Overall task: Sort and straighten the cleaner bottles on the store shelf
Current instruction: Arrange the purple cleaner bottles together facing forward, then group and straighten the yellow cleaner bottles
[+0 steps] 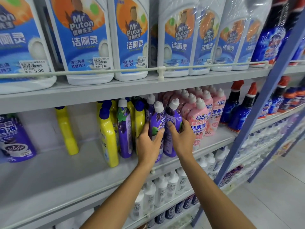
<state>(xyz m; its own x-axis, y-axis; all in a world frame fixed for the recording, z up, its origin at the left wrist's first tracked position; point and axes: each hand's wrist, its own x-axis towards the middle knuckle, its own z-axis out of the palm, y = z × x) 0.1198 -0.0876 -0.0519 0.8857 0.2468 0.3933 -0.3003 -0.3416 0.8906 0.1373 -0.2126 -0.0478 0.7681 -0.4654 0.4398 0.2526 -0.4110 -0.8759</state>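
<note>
Both hands [149, 146] [182, 138] gripping adjacent purple bottles [156, 123] [173, 123].

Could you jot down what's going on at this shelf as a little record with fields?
place: store shelf of cleaners
left hand: grips a purple bottle
right hand: grips the next purple bottle
right neighbours: pink bottles
left neighbours: yellow bottles, one leaning alone
shelf above: white Mr Puton bottles, tagged 5.00
</note>
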